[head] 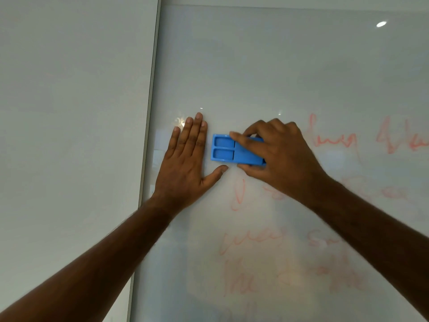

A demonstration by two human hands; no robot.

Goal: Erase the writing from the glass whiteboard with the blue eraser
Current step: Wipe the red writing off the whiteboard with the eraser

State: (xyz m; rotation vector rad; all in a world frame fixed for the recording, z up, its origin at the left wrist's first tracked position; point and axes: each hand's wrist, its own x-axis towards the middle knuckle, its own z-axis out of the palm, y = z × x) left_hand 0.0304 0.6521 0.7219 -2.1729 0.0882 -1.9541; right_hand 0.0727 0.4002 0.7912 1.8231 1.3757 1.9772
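Note:
The blue eraser lies flat against the glass whiteboard, long side horizontal. My right hand grips its right half, fingers over the top edge and thumb under it. Just left of the eraser, my left hand rests flat on the glass with straight fingers pointing up; its thumb reaches under the eraser's left end. Faint red writing runs to the right of my right hand, and more smeared red writing covers the board below.
The board's metal left edge runs down beside my left hand, with a plain grey wall panel beyond it. A ceiling light reflection shows at the upper right of the glass.

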